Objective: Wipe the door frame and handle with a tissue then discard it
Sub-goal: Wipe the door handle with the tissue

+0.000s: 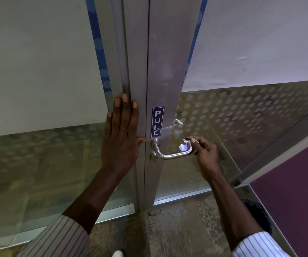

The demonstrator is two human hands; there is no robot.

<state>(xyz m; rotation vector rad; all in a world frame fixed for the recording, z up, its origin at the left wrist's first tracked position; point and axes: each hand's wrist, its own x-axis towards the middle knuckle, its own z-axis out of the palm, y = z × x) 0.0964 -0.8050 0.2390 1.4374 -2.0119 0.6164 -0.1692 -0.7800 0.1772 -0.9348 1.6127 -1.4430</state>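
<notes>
A grey aluminium door frame [165, 58] runs down the middle of the head view, with a blue PULL sticker [157, 122] on it. Below the sticker a steel lever handle [169, 154] sticks out to the right. My right hand [204, 154] pinches a small white tissue [185, 146] around the handle's free right end. My left hand [122, 134] lies flat with fingers spread on the fixed frame post left of the door's edge, holding nothing.
Frosted, dotted glass panels stand on both sides: left [38, 160] and the door's own glass [242, 115]. A second handle [178, 122] shows through the glass. A purple wall [295, 191] is at the right, a speckled floor [177, 229] below, with a dark object [258, 216] near it.
</notes>
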